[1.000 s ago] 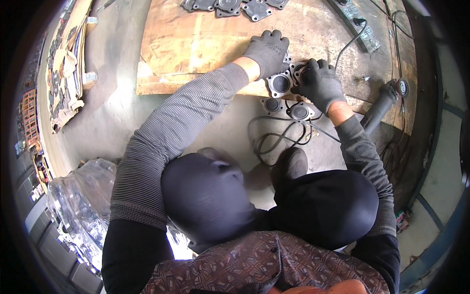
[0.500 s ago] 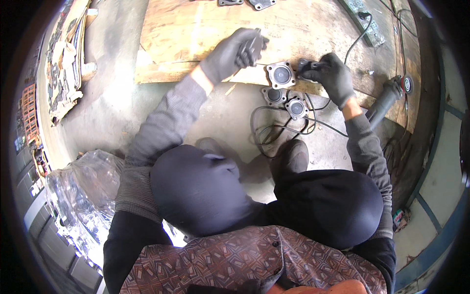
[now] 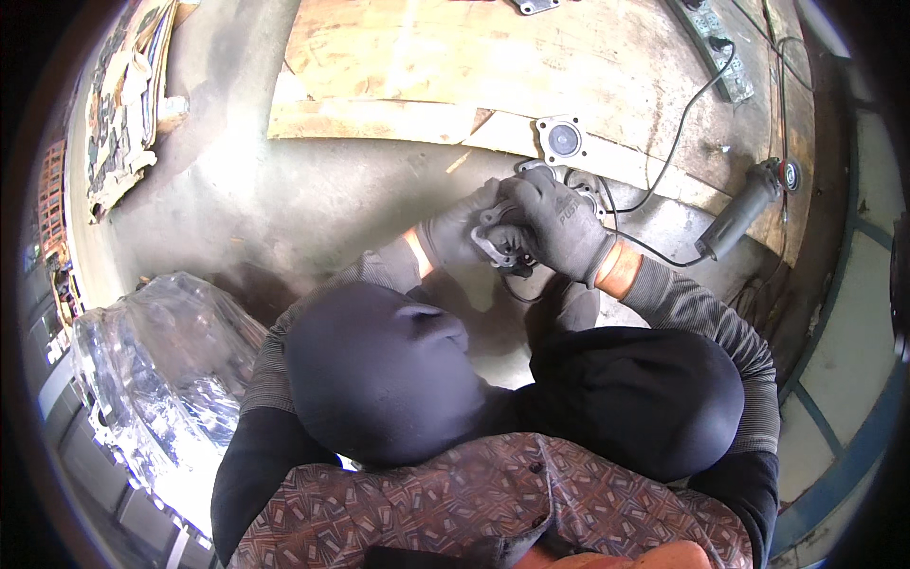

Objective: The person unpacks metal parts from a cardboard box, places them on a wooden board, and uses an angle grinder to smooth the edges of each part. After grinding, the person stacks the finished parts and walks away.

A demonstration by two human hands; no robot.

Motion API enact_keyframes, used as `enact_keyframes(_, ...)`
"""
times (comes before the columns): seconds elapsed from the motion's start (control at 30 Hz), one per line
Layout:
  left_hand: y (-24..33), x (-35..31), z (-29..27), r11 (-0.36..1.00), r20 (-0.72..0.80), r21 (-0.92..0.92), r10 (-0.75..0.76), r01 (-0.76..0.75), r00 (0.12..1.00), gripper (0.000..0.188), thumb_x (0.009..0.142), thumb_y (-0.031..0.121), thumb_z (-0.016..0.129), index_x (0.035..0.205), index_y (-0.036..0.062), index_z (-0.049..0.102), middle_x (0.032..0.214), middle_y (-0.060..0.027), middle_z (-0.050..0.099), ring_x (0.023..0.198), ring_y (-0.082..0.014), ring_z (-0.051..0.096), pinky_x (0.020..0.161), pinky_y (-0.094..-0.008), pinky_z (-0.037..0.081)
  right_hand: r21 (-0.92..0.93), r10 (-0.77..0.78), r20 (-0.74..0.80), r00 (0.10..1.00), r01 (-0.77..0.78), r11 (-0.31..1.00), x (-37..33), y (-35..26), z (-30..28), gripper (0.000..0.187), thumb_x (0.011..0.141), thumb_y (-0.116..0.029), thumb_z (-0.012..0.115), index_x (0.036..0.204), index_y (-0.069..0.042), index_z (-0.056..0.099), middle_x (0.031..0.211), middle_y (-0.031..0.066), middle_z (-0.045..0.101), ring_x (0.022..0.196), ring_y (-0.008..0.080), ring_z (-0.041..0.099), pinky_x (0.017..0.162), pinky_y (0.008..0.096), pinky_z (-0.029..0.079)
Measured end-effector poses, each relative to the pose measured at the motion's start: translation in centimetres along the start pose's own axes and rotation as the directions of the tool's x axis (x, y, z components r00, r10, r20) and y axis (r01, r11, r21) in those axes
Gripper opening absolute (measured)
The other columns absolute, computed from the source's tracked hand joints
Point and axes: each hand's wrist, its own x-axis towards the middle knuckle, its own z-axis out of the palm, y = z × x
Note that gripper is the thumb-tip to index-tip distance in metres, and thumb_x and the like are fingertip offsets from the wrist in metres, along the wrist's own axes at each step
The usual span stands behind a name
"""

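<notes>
My left hand (image 3: 462, 226) and my right hand (image 3: 567, 226), both in grey gloves, meet above the floor in front of my knees. Between them they grip dark flanged metal parts (image 3: 496, 248), with bolt-hole lugs and a ragged underside showing. Fingers cover much of these parts, so how they fit together cannot be told. Just beyond my right hand, a square flanged metal part (image 3: 564, 139) with a round dark centre lies on the edge of the wooden board (image 3: 379, 119). Another flanged part (image 3: 536, 166) is partly hidden behind my hands.
An angle grinder (image 3: 735, 220) rests at the board's right edge, its cable (image 3: 675, 152) running to a power strip (image 3: 718, 57). One more metal part (image 3: 536, 6) lies at the far edge of view. Clear plastic sheeting (image 3: 171, 351) stands at my left, near torn layered cardboard (image 3: 123, 114).
Both hands have come from over the board toward me and together, each bringing a dark metal part. The flanged part on the board's edge stays on the board.
</notes>
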Motion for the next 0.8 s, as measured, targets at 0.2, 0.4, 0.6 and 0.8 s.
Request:
enact_keyframes(0.2,1.4,-1.3,0.8,0.992,-0.023,-0.063,-0.111,0.11,0.994,0.063,0.106,0.031,0.078,0.157,0.0029,0.056,0.148,-0.016,0.067,0.133,-0.0278,0.068,0.114,-0.0446,0.058,0.524,0.017,-0.135,0.991,0.057,0.85,-0.1,0.5,-1.7,0.055,0.105,-0.028,0.079,0.151,-0.005,0.06,0.123,0.0203,0.074,0.111,0.0375,0.073,0.097,0.0461,0.059)
enact_keyframes(0.4,1.7,-1.1,0.8,0.996,-0.075,0.074,-0.043,0.048,0.996,0.071,0.099,0.022,0.081,0.158,-0.0026,0.05,0.139,-0.0225,0.071,0.122,-0.033,0.075,0.103,-0.0487,0.064,-0.203,0.053,-0.39,0.919,-0.142,0.969,1.8,5.7,-4.2,0.06,0.093,-0.028,0.087,0.147,-0.012,0.069,0.144,0.014,0.071,0.135,0.0376,0.063,0.116,0.051,0.051)
enact_keyframes(0.6,2.8,-2.3,0.0,0.986,0.008,0.166,-0.029,0.027,1.0,0.075,0.096,0.023,0.082,0.159,-0.0005,0.048,0.14,-0.0233,0.07,0.12,-0.0364,0.076,0.091,-0.0482,0.069,-0.45,0.134,-0.089,0.987,-0.16,0.879,1.4,9.0,-3.1,0.083,0.086,-0.023,0.089,0.161,-0.018,0.055,0.142,0.0117,0.066,0.127,0.0371,0.065,0.108,0.0505,0.054)
enact_keyframes(0.8,2.7,-4.9,-1.9,0.981,-0.119,0.194,0.021,0.002,0.993,0.082,0.092,0.028,0.084,0.158,-0.0053,0.049,0.139,-0.0237,0.071,0.12,-0.0351,0.076,0.094,-0.0423,0.069,0.0,-0.083,-0.329,0.941,0.088,0.996,-1.3,7.5,-6.2,0.033,0.101,-0.008,0.071,0.133,-0.01,0.074,0.1,0.014,0.073,0.093,0.0362,0.073,0.082,0.0452,0.059)
